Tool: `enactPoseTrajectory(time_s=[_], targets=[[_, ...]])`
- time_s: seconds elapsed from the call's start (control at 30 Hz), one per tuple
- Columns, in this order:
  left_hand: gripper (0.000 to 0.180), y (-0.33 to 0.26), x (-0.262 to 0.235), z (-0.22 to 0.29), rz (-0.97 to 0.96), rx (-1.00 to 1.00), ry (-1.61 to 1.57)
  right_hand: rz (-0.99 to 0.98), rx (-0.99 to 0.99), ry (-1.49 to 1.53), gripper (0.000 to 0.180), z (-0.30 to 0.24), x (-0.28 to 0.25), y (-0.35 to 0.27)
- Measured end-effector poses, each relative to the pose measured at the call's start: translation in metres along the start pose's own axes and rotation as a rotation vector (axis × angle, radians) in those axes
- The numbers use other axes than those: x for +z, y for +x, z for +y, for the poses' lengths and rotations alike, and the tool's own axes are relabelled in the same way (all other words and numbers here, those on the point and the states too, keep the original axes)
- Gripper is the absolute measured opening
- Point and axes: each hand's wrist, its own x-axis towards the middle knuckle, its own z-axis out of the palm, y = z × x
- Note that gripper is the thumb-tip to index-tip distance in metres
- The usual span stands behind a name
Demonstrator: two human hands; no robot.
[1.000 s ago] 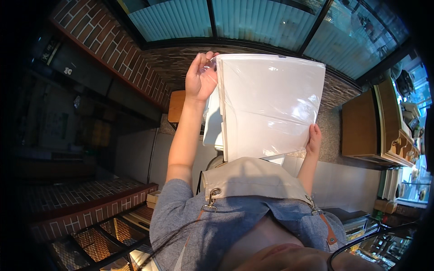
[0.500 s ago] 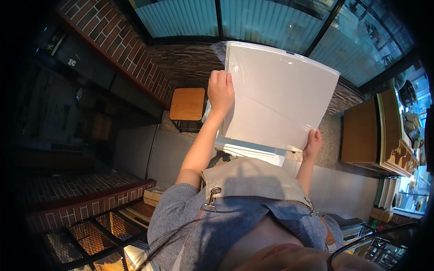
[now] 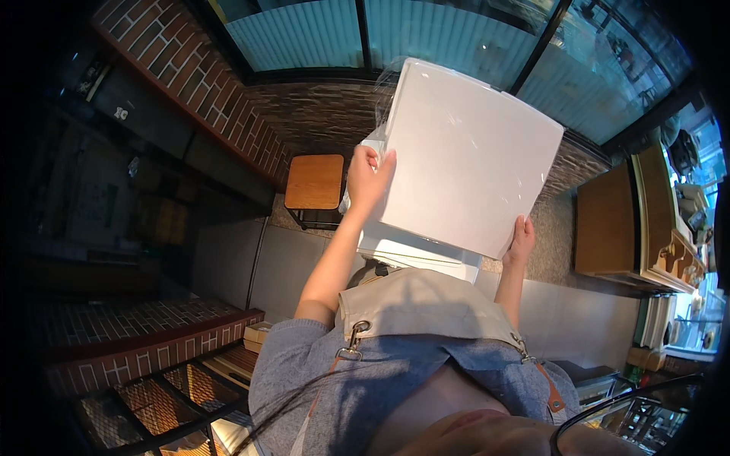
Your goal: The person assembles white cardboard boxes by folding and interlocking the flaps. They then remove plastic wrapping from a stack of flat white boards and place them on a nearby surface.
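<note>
A large white box-like panel (image 3: 475, 159) with rounded corners, partly in clear plastic film (image 3: 386, 95), is held up in front of me. My left hand (image 3: 367, 178) is at its left edge with curled fingers, the thumb against the edge and what looks like film between them. At the lower right corner my right hand (image 3: 520, 240) grips the panel, thumb in front and the other fingers mostly hidden behind. Below and behind the panel a second white, flat-topped thing (image 3: 426, 254) shows in part; its kind is hidden.
A stool with a wooden seat (image 3: 314, 182) stands left of my left hand. Dark stone wall (image 3: 312, 110) and windows (image 3: 441, 38) lie beyond. At the right is a wooden cabinet (image 3: 608, 228); a brick wall (image 3: 182, 83) runs along the left.
My left hand has slid down the panel's left edge and its fingers have curled. The panel's upper left corner has shifted up and right. My right hand keeps its grip, slightly moved left.
</note>
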Motion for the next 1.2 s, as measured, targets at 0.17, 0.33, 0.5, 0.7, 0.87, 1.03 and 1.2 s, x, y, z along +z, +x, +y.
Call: enactPoseTrajectory(time_s=[0.17,0.33,0.5,0.7,0.87,1.03,1.2], targets=[[0.012,-0.015,0.006,-0.007,0.101,0.178,0.137,0.048,-0.035,-0.006,0.020,0.008,0.004,0.000],[0.012,0.002,-0.005,-0.022,0.058,-0.215,-0.284,0.060,-0.009,0.013,0.019,0.004,0.001,-0.001],[0.014,0.017,-0.029,-0.045,-0.140,-0.159,-0.416,0.034,0.004,0.021,0.021,-0.005,-0.004,0.000],[0.018,0.008,-0.045,-0.048,-0.025,0.017,-0.051,-0.029,0.029,-0.076,0.024,-0.031,-0.025,0.017],[0.014,0.014,-0.052,-0.023,0.005,-0.174,-0.247,-0.050,0.038,-0.128,0.026,-0.036,-0.027,0.019],[0.025,0.008,-0.034,-0.031,-0.263,-0.177,-0.256,-0.057,0.069,-0.166,0.028,-0.024,-0.012,0.011],[0.030,0.000,-0.030,-0.029,-0.340,-0.604,-0.813,0.023,0.144,-0.017,0.029,-0.026,-0.008,0.001]])
